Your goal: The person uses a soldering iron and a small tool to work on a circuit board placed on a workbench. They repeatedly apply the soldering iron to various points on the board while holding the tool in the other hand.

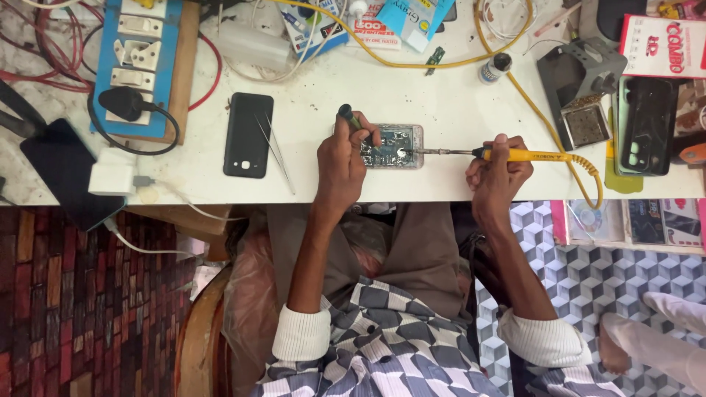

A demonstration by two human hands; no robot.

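Both hands are busy at the near edge of the white counter (441, 176). His left hand (344, 163) is clenched round a dark, stubby-handled tool (348, 117) and rests against the left end of the opened phone with its back cover off (395, 145), its bare circuit board showing grey-green with bits of shiny metal. His right hand (498, 170) grips the yellow-handled soldering iron (515, 154), whose thin metal tip reaches left onto the phone's right end. A yellow coiled cord (588, 173) runs from the iron's handle.

I count three other phones: one black handset (248, 135) lying flat left of the work, one dark one (62, 170) hanging over the counter's left edge, and one in a pale green case (645, 125) at the right. One pair of thin steel tweezers (278, 153) lies just beside the black handset. One blue switch-and-socket board (143, 66) sits at the far left.

The opened phone lies close to the counter's front edge, with bare surface on either side of it.
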